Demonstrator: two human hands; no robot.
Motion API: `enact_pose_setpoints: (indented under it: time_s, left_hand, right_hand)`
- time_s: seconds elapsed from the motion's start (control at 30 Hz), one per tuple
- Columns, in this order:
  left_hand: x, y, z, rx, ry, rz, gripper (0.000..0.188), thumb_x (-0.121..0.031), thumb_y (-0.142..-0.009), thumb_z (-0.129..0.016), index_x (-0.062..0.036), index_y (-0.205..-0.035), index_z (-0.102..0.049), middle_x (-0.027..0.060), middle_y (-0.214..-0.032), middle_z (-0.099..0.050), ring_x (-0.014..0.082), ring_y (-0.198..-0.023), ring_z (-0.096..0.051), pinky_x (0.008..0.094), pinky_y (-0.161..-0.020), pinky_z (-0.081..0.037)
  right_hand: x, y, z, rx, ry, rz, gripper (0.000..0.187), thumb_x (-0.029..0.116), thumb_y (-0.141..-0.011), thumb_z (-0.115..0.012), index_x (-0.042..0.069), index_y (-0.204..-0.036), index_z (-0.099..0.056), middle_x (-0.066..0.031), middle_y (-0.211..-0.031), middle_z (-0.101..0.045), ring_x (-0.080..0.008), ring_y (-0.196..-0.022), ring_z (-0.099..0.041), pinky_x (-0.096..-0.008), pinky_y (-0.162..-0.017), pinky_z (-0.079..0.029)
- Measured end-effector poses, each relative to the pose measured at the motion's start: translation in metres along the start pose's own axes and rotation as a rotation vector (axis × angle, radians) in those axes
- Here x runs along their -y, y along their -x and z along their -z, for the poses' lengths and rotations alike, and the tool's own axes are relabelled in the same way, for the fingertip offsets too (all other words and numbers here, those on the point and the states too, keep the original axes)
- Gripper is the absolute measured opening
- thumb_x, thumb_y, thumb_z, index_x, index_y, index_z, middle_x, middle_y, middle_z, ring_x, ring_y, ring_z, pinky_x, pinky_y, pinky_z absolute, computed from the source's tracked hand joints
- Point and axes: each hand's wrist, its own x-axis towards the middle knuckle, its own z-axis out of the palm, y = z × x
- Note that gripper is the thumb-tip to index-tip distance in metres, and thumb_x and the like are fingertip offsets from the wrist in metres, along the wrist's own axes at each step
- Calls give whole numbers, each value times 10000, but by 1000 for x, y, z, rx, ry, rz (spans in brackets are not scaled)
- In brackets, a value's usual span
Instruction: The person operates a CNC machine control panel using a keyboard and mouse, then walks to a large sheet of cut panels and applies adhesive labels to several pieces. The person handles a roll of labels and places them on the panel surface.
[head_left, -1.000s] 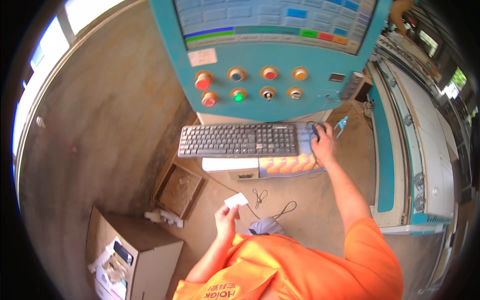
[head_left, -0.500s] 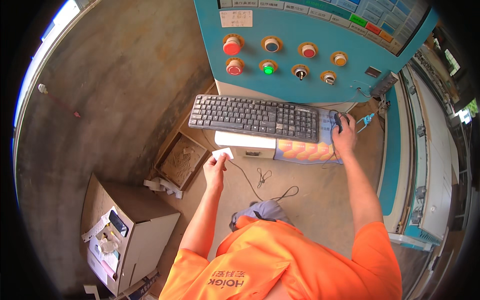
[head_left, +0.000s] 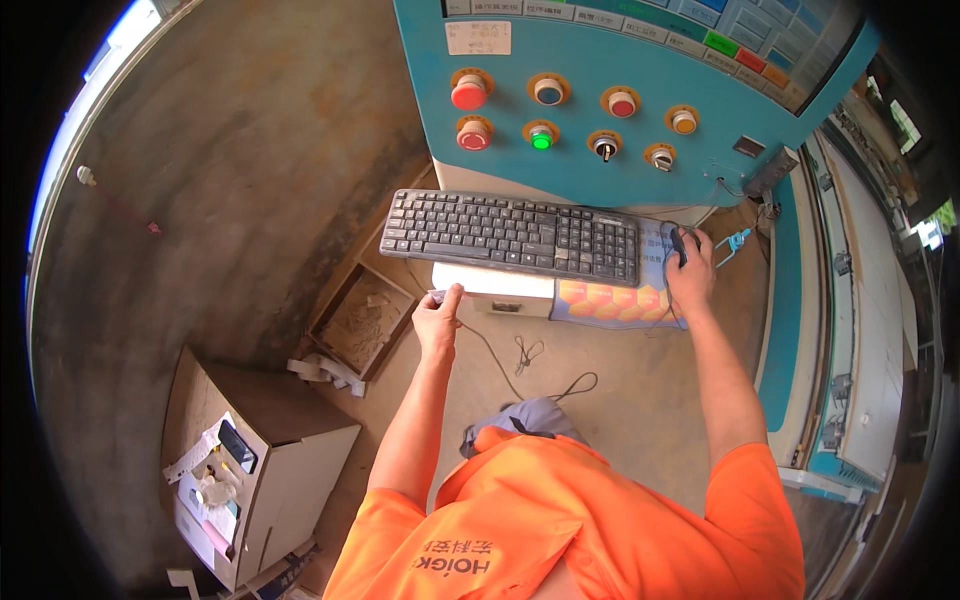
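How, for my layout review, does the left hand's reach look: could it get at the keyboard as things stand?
Likely yes: the left hand is close to the keyboard, and nothing visible blocks the way, though the small pale item it pinches may hamper typing.

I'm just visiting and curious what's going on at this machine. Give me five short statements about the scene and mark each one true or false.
1. The keyboard is black. True.
2. The right hand is on the mouse. True.
3. The left hand is on the keyboard. False: it is off the keyboard, pinching a small pale piece.
4. The phone lies beside the mouse. False: it lies on the box-like stand at the person's left.
5. The green button on the panel is lit. True.
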Motion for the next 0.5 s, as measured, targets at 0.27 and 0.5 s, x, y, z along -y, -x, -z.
enact_pose_setpoints:
  time_s: [0.27, 0.5]
  left_hand:
    - [13, 13, 25, -97, 235, 155, 1001, -380, -838, -805, -34, -1563, -208, 43, -955, -564, 92, -750, -546, 251, -550, -495]
    - [141, 77, 95, 108, -173, 355, 879, -414, -869, -762, 63, -1483, -351, 21, -898, -534, 64, -654, -464, 230, -528, -385]
  right_hand:
    - [9, 2, 6, 38, 8, -17, 450, 210, -832, -609, 166, -1280, -628, -99, -1404, -496, -341, -1230, -536, -461, -947, -504]
    - [-5, 7, 1, -22, -76, -80, 431, 195, -813, -614, 176, -1243, -646, -90, -1407, -488, -354, -1230, -525, -472, -959, -499]
